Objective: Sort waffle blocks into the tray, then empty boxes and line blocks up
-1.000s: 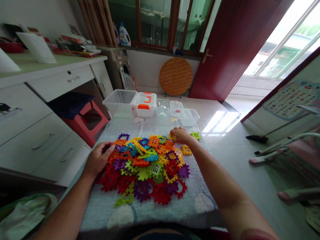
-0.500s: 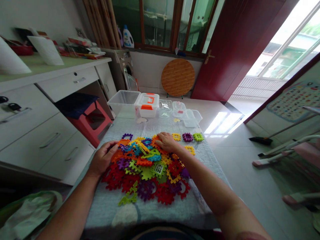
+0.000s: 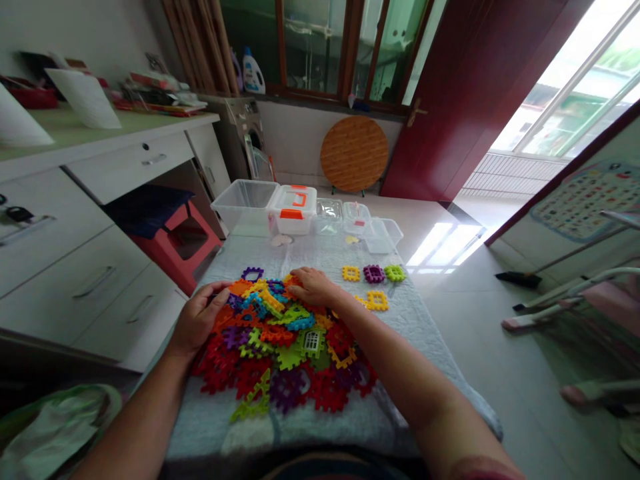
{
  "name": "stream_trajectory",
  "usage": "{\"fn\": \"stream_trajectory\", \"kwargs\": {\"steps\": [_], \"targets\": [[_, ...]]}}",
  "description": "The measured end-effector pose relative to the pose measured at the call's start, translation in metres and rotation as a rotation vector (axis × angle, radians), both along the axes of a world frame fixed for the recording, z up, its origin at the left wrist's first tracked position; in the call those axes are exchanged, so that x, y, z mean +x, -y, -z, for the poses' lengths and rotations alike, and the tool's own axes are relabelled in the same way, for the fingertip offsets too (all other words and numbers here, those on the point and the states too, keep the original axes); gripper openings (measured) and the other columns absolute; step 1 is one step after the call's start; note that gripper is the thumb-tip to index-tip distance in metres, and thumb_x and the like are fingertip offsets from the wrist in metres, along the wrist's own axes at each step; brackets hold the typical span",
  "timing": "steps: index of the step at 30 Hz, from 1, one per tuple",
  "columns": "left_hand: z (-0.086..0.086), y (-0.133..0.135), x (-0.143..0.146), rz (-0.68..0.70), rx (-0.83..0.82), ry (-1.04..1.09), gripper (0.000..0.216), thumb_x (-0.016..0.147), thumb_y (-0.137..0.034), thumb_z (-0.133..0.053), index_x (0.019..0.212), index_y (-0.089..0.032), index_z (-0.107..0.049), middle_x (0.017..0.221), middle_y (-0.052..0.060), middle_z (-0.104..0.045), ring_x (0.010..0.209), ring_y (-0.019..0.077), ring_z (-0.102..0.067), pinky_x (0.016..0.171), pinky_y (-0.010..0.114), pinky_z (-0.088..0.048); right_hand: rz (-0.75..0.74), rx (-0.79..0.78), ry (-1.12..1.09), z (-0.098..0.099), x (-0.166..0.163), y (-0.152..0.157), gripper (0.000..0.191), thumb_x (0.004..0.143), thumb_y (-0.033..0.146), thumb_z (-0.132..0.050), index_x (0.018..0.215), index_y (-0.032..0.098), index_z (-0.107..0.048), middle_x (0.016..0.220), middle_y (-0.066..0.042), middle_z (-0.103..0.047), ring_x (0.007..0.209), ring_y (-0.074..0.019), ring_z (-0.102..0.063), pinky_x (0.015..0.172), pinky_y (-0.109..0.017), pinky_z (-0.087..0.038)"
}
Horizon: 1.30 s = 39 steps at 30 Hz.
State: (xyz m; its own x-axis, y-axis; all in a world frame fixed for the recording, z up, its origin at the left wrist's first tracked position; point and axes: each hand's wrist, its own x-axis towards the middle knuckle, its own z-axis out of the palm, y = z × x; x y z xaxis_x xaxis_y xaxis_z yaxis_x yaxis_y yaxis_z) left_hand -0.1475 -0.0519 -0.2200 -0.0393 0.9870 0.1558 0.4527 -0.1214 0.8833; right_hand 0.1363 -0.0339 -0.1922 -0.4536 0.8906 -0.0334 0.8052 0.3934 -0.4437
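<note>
A heap of colourful plastic interlocking building pieces (image 3: 280,337), with toothed edges, covers the middle of the cloth-covered table (image 3: 240,437). At its left edge, my left hand (image 3: 201,315) rests against the pieces, thumb apart from the fingers. Across the back of the heap lies my right hand (image 3: 311,287), fingers stretched over orange and yellow pieces; its fingertips are partly hidden. Neither hand visibly grips a piece. On the right lie a purple square piece (image 3: 374,273), a green one (image 3: 395,273) and a yellow one (image 3: 377,301), apart from the heap.
Along the table's far end stand a large clear bin (image 3: 245,200), a lidded box with orange clips (image 3: 293,212) and smaller clear containers (image 3: 383,235). A red stool (image 3: 187,247) is beside the table on the left, by white drawers (image 3: 115,273).
My right hand has slid left and slightly nearer along the heap's back. The heap has shifted a little left and toward me, with my left hand keeping to its side.
</note>
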Motion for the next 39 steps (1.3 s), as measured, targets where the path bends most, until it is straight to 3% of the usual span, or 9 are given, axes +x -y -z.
{"fn": "stream_trajectory", "kwargs": {"steps": [5, 11, 17, 22, 27, 32, 39], "targets": [[-0.001, 0.000, 0.000, 0.021, -0.012, -0.008, 0.051, 0.077, -0.061, -0.057, 0.105, -0.019, -0.067, 0.112, 0.007, -0.070, 0.108, 0.0278, -0.063, 0.102, 0.039, -0.047, 0.117, 0.041, -0.141, -0.018, 0.041, 0.000, 0.039, 0.094, 0.029, -0.056, 0.130, 0.016, -0.055, 0.134, -0.015, -0.060, 0.120, -0.0230, -0.058, 0.099, -0.036, -0.044], [0.005, -0.002, -0.003, 0.038, 0.015, -0.038, 0.052, 0.080, -0.061, -0.055, 0.107, -0.019, -0.066, 0.117, 0.007, -0.067, 0.114, 0.0282, -0.061, 0.109, 0.041, -0.041, 0.303, 0.053, -0.054, -0.039, 0.120, 0.042, 0.020, 0.088, 0.018, -0.057, 0.105, 0.018, -0.067, 0.092, -0.006, -0.072, 0.081, -0.0167, -0.064, 0.075, -0.029, -0.046], [0.004, -0.001, -0.002, 0.027, 0.039, -0.056, 0.047, 0.081, -0.060, -0.055, 0.105, -0.021, -0.067, 0.116, 0.005, -0.067, 0.114, 0.0274, -0.060, 0.109, 0.040, -0.041, 0.252, 0.069, 0.127, -0.017, 0.155, 0.096, 0.033, 0.078, 0.010, -0.060, 0.110, 0.018, -0.064, 0.114, -0.010, -0.066, 0.106, -0.0223, -0.058, 0.096, -0.034, -0.042], [-0.001, 0.001, 0.001, -0.002, 0.014, -0.050, 0.048, 0.079, -0.060, -0.055, 0.105, -0.020, -0.066, 0.114, 0.006, -0.068, 0.111, 0.0280, -0.061, 0.105, 0.040, -0.045, 0.338, 0.069, 0.171, 0.000, 0.160, 0.108, 0.037, 0.077, 0.014, -0.059, 0.114, 0.019, -0.062, 0.114, -0.011, -0.063, 0.106, -0.0251, -0.055, 0.097, -0.037, -0.041], [0.002, 0.000, -0.001, -0.008, 0.000, -0.040, 0.051, 0.078, -0.061, -0.056, 0.105, -0.020, -0.066, 0.113, 0.006, -0.068, 0.110, 0.0279, -0.062, 0.105, 0.040, -0.045, 0.393, 0.167, 0.166, -0.013, 0.162, 0.093, 0.045, 0.076, 0.023, -0.063, 0.121, 0.019, -0.061, 0.114, -0.011, -0.061, 0.105, -0.0274, -0.052, 0.096, -0.039, -0.040], [0.005, -0.001, -0.002, -0.002, 0.001, -0.030, 0.050, 0.078, -0.060, -0.057, 0.107, -0.020, -0.067, 0.114, 0.006, -0.068, 0.110, 0.0275, -0.062, 0.106, 0.039, -0.044, 0.370, 0.220, 0.190, -0.028, 0.142, 0.047, 0.049, 0.078, 0.024, -0.063, 0.127, 0.021, -0.059, 0.120, -0.010, -0.062, 0.113, -0.0290, -0.049, 0.096, -0.040, -0.037], [-0.001, 0.001, 0.000, 0.018, -0.025, 0.012, 0.051, 0.077, -0.061, -0.058, 0.106, -0.019, -0.066, 0.113, 0.006, -0.069, 0.108, 0.0278, -0.063, 0.104, 0.039, -0.045, 0.302, 0.076, 0.347, -0.009, 0.123, 0.003, 0.042, 0.077, 0.032, -0.069, 0.118, 0.022, -0.064, 0.118, -0.010, -0.066, 0.112, -0.0317, -0.052, 0.088, -0.038, -0.038]]}}
